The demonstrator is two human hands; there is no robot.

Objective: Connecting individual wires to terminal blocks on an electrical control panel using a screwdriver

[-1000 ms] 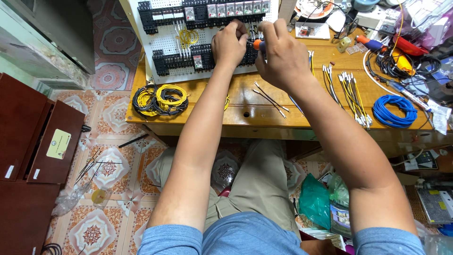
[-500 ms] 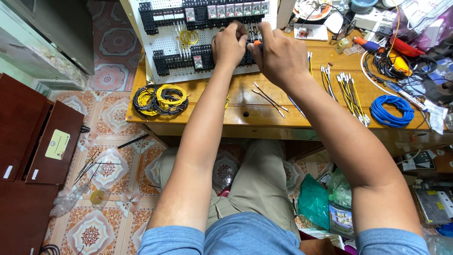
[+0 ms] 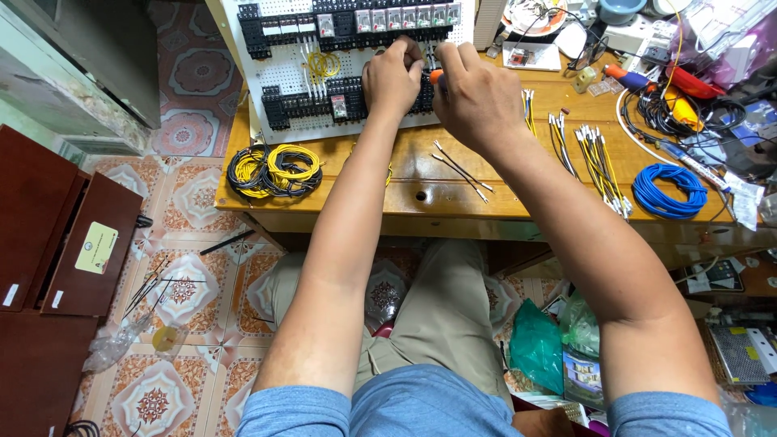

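The white perforated panel stands at the far edge of the wooden worktop, tilted toward the person, with rows of black terminal blocks and relays mounted on it. Both hands meet at the right end of the lower terminal row. The right hand is closed around an orange-handled screwdriver; only the handle end shows. The left hand is curled against the panel, fingers pinched together; what it holds, if anything, cannot be told, though a thin wire is likely.

Judged step: securing a wire end in a terminal. The next move calls for a steady tip on the screw while the wire stays seated.

On the worktop, near the hands, lie loose cut wires. To the left lies a yellow and black wire coil; to the right lie bundles of prepared wires and a blue wire coil.

Hidden: the screwdriver tip, the terminal being worked and the fingertips, all covered by the hands. The far right clutter of tools and cables is hard to separate
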